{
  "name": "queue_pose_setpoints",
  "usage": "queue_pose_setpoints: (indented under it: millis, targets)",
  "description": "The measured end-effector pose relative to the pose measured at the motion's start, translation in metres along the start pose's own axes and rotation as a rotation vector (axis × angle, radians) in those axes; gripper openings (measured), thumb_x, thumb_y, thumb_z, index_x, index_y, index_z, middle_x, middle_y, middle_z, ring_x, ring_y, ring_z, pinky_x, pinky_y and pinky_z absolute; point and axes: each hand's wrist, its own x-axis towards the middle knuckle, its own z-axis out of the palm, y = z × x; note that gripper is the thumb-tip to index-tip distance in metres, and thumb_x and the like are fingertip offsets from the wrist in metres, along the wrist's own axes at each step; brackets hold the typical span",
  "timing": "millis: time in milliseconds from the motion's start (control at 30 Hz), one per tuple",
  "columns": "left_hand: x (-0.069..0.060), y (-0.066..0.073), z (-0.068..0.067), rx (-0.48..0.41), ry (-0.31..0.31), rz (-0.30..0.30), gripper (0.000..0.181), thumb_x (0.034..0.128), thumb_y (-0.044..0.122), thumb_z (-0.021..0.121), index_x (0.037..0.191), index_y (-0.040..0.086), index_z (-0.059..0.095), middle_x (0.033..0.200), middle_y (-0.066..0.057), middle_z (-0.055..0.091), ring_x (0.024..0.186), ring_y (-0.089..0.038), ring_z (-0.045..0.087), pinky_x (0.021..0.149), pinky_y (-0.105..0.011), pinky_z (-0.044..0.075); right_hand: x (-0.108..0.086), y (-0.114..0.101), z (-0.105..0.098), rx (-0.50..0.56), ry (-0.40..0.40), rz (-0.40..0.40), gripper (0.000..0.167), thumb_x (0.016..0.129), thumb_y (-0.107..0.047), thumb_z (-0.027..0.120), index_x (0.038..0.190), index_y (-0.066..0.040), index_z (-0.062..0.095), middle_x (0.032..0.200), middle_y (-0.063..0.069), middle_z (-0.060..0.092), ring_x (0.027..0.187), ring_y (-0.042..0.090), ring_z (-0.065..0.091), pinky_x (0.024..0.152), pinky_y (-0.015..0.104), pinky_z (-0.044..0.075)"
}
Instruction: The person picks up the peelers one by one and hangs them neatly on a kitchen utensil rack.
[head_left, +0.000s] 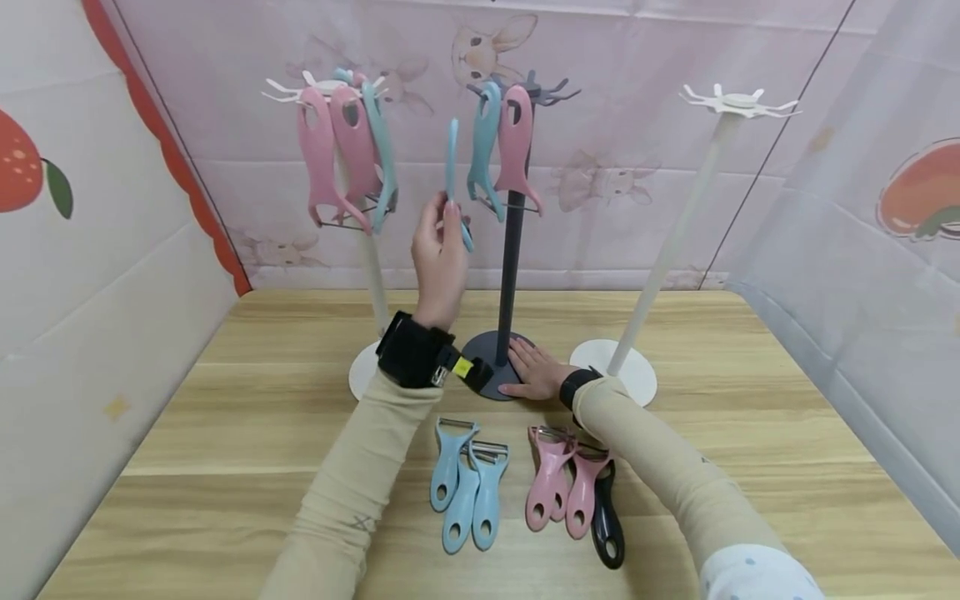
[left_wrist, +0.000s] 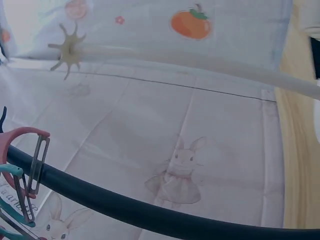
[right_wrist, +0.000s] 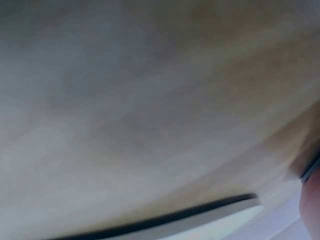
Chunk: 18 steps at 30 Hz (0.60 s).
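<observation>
Head view. Left hand (head_left: 441,242): pinching one light blue peeler (head_left: 452,162), raised between the left white stand (head_left: 373,279) and the dark grey stand (head_left: 510,258). Peeler shown nearly edge-on, slim, glossy, slightly bowed; middle covered by the fingers, blade not discernible. Right hand (head_left: 538,373): fingers extended, laid flat on the dark base (head_left: 480,343). Left white base (head_left: 363,371): partly behind the left wrist camera (head_left: 411,350). Black peeler (head_left: 609,517): head end obscured beside pink peelers (head_left: 581,496).

Left wrist view. One hung pink peeler (left_wrist: 22,131) and teal peelers (left_wrist: 12,170), cut off by the left edge.

Right wrist view. Badly blurred; pale disc (right_wrist: 215,225) cropped below; patch of skin (right_wrist: 311,210) at right edge, part uncertain.
</observation>
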Motion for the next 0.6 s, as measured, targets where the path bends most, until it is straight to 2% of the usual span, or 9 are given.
queue_pose_setpoints:
  millis: [133,233,433,600]
  targets:
    - [0.018,0.001,0.008,0.016,0.042,0.0,0.04,0.1003,0.019,0.033,0.135,0.002,0.038,0.121,-0.013,0.05,0.108,-0.02,0.05,0.086,-0.025,0.042,0.003,0.001,0.001,-0.001,-0.001,0.014,0.08,0.093,-0.057,0.03,0.145,-0.002,0.003,0.151,0.014,-0.005,0.138,0.025,-0.007,0.111,0.042,0.003]
    - [0.027,0.005,0.013,0.047,0.042,0.023,0.039,0.1,0.019,0.034,0.136,0.003,0.039,0.123,-0.011,0.049,0.109,-0.017,0.049,0.088,-0.023,0.041,0.003,-0.001,0.002,0.001,-0.003,0.017,0.081,0.093,-0.056,0.031,0.145,-0.002,0.004,0.151,0.014,-0.004,0.138,0.025,-0.006,0.111,0.042,0.004]
    - [0.037,0.009,0.02,0.117,0.021,0.088,0.037,0.0994,0.017,0.035,0.134,0.003,0.041,0.122,-0.012,0.047,0.105,-0.017,0.05,0.085,-0.021,0.043,0.005,-0.001,0.003,-0.009,0.002,0.02,0.081,0.092,-0.058,0.03,0.146,-0.003,0.002,0.151,0.013,-0.006,0.138,0.024,-0.007,0.111,0.042,0.003]
    - [0.043,0.007,0.019,0.12,0.033,0.074,0.038,0.0998,0.019,0.034,0.134,0.004,0.04,0.123,-0.011,0.047,0.107,-0.014,0.051,0.086,-0.021,0.043,0.002,-0.001,0.0,0.001,-0.006,0.036,0.081,0.092,-0.057,0.031,0.146,-0.004,0.002,0.152,0.012,-0.006,0.138,0.024,-0.008,0.111,0.041,0.003]
